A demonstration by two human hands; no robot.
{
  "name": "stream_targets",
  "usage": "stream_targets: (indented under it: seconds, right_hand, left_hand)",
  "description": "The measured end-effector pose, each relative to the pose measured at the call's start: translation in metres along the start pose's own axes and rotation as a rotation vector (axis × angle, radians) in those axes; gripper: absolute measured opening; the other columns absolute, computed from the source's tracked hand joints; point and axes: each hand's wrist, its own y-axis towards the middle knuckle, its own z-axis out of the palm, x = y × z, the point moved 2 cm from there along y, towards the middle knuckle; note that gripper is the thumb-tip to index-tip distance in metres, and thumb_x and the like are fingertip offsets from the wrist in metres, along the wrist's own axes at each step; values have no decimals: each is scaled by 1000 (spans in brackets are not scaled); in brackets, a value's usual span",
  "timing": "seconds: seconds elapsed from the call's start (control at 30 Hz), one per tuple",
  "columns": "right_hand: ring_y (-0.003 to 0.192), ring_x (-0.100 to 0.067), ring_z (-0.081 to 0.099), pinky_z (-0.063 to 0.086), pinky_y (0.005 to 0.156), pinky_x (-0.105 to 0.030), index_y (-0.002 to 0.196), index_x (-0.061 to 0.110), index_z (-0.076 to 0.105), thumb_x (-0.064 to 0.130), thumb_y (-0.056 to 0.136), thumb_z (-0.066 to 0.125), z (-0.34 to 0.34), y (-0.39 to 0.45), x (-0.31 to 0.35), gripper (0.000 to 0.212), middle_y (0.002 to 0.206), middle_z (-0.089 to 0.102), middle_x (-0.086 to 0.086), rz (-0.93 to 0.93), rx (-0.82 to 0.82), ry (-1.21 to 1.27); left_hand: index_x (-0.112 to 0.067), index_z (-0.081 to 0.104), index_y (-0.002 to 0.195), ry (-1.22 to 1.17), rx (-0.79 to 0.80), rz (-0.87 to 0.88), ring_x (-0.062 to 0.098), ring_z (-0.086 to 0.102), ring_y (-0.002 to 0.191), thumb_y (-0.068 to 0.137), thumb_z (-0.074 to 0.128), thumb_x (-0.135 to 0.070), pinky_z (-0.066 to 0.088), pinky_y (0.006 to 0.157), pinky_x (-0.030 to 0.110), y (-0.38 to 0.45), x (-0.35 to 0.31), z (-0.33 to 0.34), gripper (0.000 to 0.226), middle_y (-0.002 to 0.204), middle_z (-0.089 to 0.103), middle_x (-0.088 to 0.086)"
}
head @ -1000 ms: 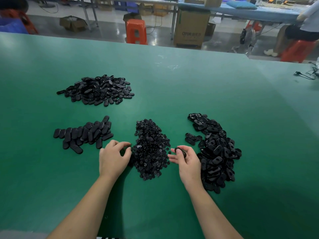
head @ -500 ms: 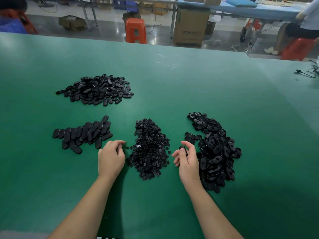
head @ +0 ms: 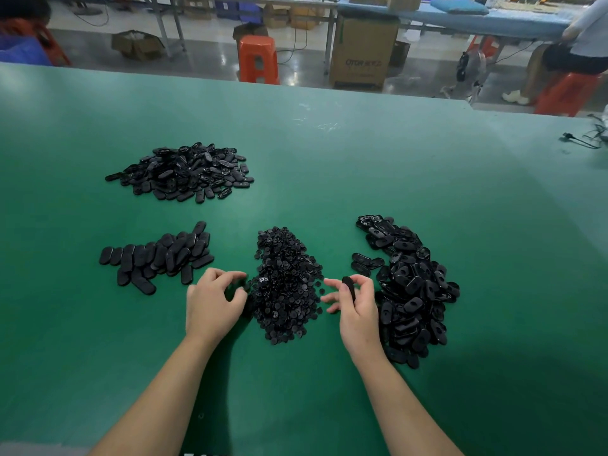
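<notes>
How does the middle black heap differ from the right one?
The middle heap of small round black plastic discs has smaller, rounder pieces than the right pile of black oval plastic shells. The left hand is at the heap's edge; the right hand, pinching one shell, adjoins the pile. Both are black.

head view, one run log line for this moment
left hand: fingers curled at edge of small parts pile | right hand: pinches oval piece
</notes>
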Motion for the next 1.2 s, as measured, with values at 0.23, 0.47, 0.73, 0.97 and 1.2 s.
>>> stream_targets:
  seconds: [0.23, 0.47, 0.73, 0.97, 1.2]
  right_hand:
    - [83, -6, 61, 51, 79, -23, 90, 29, 63, 22, 100, 62, -4, 1, -5, 11, 97, 61, 1, -28, -76, -78]
    - [80, -11, 73, 57, 78, -28, 98, 22, 63, 15, 97, 68, -4, 3, -10, 8, 91, 77, 2, 76, -87, 27]
    - [99, -12, 74, 60, 86, -27, 126, 27, 50, 13, 103, 57, 2, 2, -4, 28, 105, 78, 7, 41, -40, 103]
    - [84, -22, 77, 60, 72, -28, 109, 19, 48, 15, 109, 37, -1, 1, 1, 12, 97, 77, -2, 59, -79, 157]
    - [77, -22, 75, 59, 60, -29, 104, 20, 49, 13, 108, 41, 0, 4, -1, 11, 89, 74, -6, 59, -113, 160]
  left_hand:
    - [-33, 74, 94, -8, -31, -3, 2, 51, 76, 92, 69, -27, 28, 92, 32, 0, -2, -1, 8, 93, 53, -17]
    - [-30, 61, 86, -42, -47, -26, 9, 53, 83, 95, 66, -23, 40, 94, 41, 0, -6, -4, 13, 89, 58, -16]
    - [-28, 63, 85, -278, -141, -125, 4, 60, 69, 93, 67, -14, 46, 62, 24, -9, -14, -13, 16, 76, 66, -11]
    - [-32, 68, 84, -526, -225, -211, 1, 62, 69, 91, 68, -19, 49, 65, 18, -20, -64, -8, 15, 74, 69, -15]
    - [-25, 74, 90, -696, 81, -145, 6, 64, 62, 91, 71, -10, 52, 64, 20, -28, -132, 29, 16, 74, 73, -5]
